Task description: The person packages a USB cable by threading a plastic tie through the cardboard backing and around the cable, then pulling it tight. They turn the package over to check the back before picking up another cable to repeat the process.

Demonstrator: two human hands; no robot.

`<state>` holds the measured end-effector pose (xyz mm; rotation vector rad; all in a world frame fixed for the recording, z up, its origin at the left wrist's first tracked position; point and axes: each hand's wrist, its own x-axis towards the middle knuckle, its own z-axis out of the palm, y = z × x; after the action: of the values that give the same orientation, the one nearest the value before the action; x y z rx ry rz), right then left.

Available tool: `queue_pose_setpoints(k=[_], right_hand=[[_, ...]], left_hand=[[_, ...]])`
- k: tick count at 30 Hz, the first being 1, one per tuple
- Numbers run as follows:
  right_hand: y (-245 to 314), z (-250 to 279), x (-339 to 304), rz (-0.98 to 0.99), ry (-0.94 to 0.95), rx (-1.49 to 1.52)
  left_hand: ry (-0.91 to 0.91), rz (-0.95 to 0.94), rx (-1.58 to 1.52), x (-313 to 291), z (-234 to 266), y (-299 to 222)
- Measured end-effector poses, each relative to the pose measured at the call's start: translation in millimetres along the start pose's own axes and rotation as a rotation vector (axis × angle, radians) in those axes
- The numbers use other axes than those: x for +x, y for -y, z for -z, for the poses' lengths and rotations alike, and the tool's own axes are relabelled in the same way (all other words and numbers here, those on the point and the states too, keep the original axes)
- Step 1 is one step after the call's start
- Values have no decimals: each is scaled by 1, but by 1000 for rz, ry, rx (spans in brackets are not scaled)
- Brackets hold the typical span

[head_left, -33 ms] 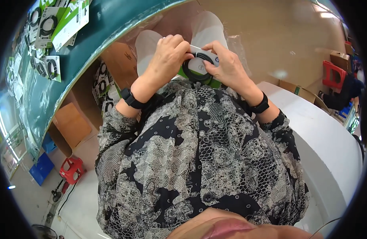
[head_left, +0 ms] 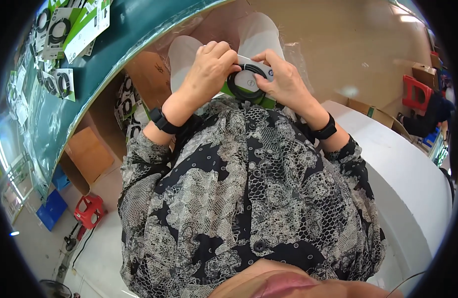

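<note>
Above my lap I hold a white and green packaging card (head_left: 269, 103) carrying a coiled black cable (head_left: 237, 93). My left hand (head_left: 210, 69) is closed at the upper left of the coil, with thumb and fingers pinched on the cable; its other fingertips are hidden. On the right side of the card, my right hand (head_left: 283, 79) grips with its thumb against the coil and its index finger bent over the top edge. The cable ring lies against the front of the card, with a pale tie at its top.
A green-covered table (head_left: 134, 22) at the left bears several carded cables (head_left: 58, 31). Below it are an open cardboard box (head_left: 91, 155) with more cards and a red stool (head_left: 89, 211). A white surface (head_left: 388, 141) stands at my right, with another red stool (head_left: 416, 93) further off.
The cable coil has shifted slightly and shows a rounder ring against the card. Both hands stay almost in place, keeping their hold.
</note>
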<state>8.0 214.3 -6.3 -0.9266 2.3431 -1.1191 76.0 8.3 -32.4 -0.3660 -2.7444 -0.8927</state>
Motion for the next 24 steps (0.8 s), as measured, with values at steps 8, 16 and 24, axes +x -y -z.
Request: queue_pose_setpoints(k=[8,16,24], right_hand=[[-11,4,0,35,-46,94],[-16,-5,1,269,-245,-112],[-27,-17,4,351,-203,-451]], left_hand=[[-79,-53,80,17,6,-9],[-61,-40,-151,17,-22,5],[-7,79,-125,21,-38,1]])
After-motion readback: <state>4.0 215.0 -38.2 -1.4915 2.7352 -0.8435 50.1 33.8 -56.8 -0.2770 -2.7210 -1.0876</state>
